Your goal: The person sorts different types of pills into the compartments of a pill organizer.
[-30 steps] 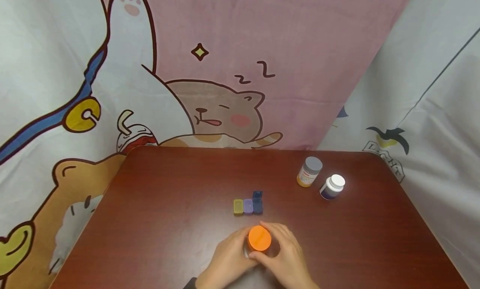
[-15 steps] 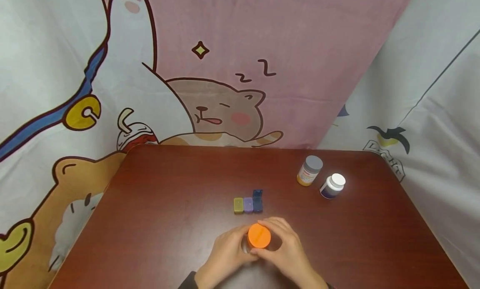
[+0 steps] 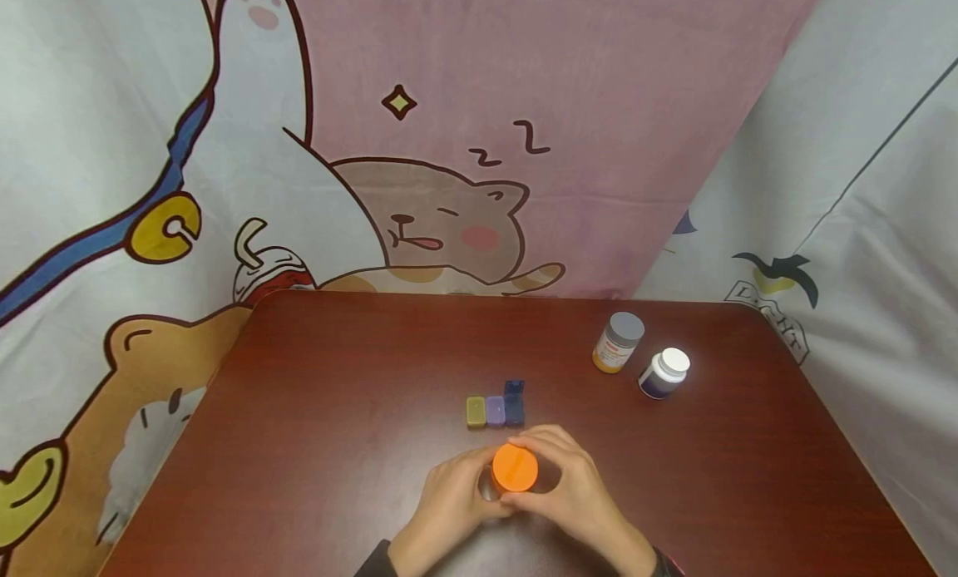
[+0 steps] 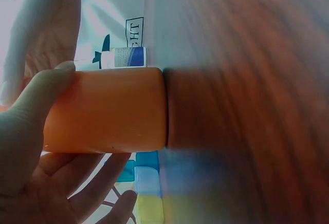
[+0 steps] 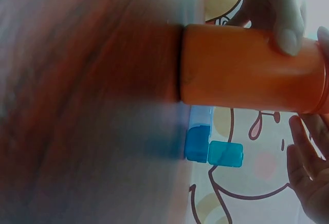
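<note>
- Left hand (image 3: 447, 510): nearest the viewer, fingers curled round the left side of the orange bottle (image 3: 513, 470); in the left wrist view the thumb (image 4: 38, 93) lies along the bottle's wall with the fingers bent beneath it.
- Right hand (image 3: 580, 498): fingers and thumb curled round the orange cap from the right and far side. Compared with the picture a second ago, the fingers arch further over the far edge of the cap and the wrist sits slightly farther right.
- Orange bottle: stands upright on the table (image 3: 337, 369), near its front edge and about midway across, base on the wood, clasped between both hands. Its place is almost the same as before, a touch farther from the viewer.
- Pill box (image 3: 496, 409): just beyond the hands, a row of yellow, purple and dark blue compartments, the blue one with its lid raised; not moved since earlier.
- Grey-capped bottle (image 3: 618, 342): far right of the table, upright, well apart from the hands; unchanged.
- White-capped bottle (image 3: 663, 372): just beside the grey-capped one, to its right and nearer; unchanged.
- Cartoon cloth (image 3: 419, 145): hangs behind the table.
</note>
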A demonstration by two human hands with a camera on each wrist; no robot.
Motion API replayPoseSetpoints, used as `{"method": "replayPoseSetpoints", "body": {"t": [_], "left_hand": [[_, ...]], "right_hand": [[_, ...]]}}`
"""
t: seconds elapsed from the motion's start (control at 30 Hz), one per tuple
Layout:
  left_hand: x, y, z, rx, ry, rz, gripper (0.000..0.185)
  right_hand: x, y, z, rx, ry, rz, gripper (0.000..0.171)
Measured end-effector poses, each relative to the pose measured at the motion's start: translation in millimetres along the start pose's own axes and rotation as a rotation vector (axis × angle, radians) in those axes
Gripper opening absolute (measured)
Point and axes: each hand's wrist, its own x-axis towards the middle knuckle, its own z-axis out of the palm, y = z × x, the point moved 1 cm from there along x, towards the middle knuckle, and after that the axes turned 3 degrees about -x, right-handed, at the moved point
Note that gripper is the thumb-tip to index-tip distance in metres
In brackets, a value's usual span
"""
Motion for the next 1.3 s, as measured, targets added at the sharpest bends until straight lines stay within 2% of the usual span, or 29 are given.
{"method": "replayPoseSetpoints", "body": {"t": [0.67, 0.97, 1.17, 1.3], "left_hand": [[5.0, 1.3, 1.2, 0.026, -0.004, 0.009, 0.064], [5.4, -0.5, 0.1, -0.030, -0.057, 0.013, 0.063], [4.5, 0.4, -1.1, -0.055, -0.067, -0.017, 0.062], [1.6, 3.2, 0.3, -0.072, -0.076, -0.023, 0.063]], "right_hand": [[9, 12, -8, 0.015, -0.066, -0.111, 0.065], [11, 18, -12, 0.102, -0.179, -0.143, 0.063], [14, 17, -16, 0.159, -0.294, -0.124, 0.063], [9, 11, -18, 0.156, -0.347, -0.025, 0.067]]}}
